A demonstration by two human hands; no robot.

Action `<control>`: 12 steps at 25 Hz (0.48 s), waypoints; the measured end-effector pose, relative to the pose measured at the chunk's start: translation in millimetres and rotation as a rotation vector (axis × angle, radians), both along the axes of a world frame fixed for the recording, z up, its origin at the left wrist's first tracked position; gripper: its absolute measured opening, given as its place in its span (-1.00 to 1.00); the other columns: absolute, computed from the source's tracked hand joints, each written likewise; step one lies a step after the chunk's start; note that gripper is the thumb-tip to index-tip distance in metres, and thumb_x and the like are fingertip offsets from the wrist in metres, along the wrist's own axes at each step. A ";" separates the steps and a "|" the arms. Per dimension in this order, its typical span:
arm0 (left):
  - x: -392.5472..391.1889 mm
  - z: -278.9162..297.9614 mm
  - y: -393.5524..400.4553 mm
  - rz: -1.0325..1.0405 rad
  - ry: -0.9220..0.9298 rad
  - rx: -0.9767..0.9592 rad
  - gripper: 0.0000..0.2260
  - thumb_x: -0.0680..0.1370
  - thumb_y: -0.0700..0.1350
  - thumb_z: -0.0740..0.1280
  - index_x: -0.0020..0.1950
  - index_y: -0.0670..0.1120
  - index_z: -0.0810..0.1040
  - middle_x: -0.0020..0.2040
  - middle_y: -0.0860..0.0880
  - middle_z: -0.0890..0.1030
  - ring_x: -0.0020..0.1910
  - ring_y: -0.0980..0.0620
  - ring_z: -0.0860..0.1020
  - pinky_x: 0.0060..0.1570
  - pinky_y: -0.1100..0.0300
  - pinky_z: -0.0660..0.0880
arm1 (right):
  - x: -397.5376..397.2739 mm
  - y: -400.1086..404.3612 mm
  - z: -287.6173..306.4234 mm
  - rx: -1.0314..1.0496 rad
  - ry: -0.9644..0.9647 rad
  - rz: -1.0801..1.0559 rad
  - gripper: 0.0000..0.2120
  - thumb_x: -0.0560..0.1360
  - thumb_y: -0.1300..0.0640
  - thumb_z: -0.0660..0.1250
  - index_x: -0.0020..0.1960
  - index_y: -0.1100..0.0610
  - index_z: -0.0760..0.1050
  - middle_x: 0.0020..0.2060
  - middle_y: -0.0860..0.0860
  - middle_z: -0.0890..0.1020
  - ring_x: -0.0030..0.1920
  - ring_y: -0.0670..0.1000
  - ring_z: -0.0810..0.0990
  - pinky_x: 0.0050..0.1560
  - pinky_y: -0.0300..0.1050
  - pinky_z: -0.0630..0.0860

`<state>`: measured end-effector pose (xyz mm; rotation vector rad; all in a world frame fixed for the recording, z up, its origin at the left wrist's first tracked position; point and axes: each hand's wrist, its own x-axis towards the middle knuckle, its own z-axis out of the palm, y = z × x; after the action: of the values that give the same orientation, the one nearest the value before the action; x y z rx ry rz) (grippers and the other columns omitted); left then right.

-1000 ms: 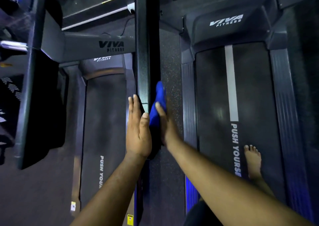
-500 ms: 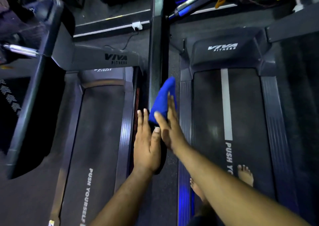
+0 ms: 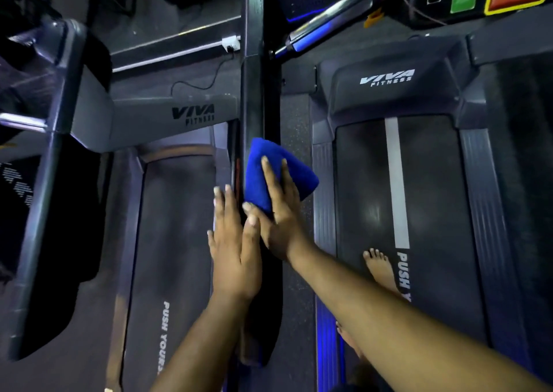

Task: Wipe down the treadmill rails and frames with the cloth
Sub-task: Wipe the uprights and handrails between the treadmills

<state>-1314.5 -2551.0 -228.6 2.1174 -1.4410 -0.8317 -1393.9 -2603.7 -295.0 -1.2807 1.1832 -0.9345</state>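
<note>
Clearly soft and light: blue cloth (image 3: 276, 173) bunched into a thick folded pad, pressed flat against the dark upright frame post (image 3: 253, 98) just beyond the fingertips. Right hand (image 3: 279, 212) laid over the cloth with fingers straight and spread, thumb tucked at the near lower corner, pushing rather than gripping. Left hand (image 3: 233, 251) flat and relaxed on the near side of the same post, touching the right thumb, holding nothing. Likely limp and prone to sliding loose or unfolding under a bare palm, so best held wide across the middle of the pad, thumb hooking an edge. Post itself rigid, smooth, probably slick; firm pressure safe. Treadmill belt (image 3: 419, 197) to the right of the hands, bare foot (image 3: 380, 269) on it.
</note>
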 end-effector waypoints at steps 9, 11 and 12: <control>-7.2 -9.3 -62.2 -0.118 -0.113 -0.019 -0.24 0.56 0.42 -0.02 0.64 0.02 0.00 0.63 0.19 -0.09 0.59 0.23 -0.10 0.57 0.04 0.06 | 1.2 -91.8 0.9 -0.027 -0.044 -0.031 -0.31 0.49 -0.18 0.15 0.58 -0.17 0.05 0.60 -0.06 -0.09 0.61 0.14 -0.08 0.55 0.28 0.02; -7.7 -8.8 -67.3 -0.115 -0.109 -0.008 -0.27 0.57 0.40 0.00 0.64 0.04 0.00 0.62 0.22 -0.10 0.60 0.20 -0.10 0.56 0.00 0.08 | -2.0 -88.9 -3.1 -0.016 -0.099 -0.029 -0.33 0.50 -0.20 0.14 0.57 -0.20 0.02 0.60 -0.06 -0.08 0.61 0.12 -0.08 0.57 0.25 -0.02; -8.2 -8.2 -69.0 -0.117 -0.134 0.003 -0.25 0.57 0.41 -0.01 0.64 0.03 -0.02 0.63 0.18 -0.09 0.60 0.20 -0.11 0.56 0.00 0.08 | 0.4 -113.2 -5.2 0.003 -0.094 -0.051 -0.33 0.51 -0.21 0.14 0.57 -0.17 0.01 0.61 0.01 -0.05 0.61 0.12 -0.07 0.57 0.22 -0.04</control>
<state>-1322.7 -2620.1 -236.8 2.1430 -1.6470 -0.7464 -1393.4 -2716.9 -300.2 -1.1962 1.1482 -1.0187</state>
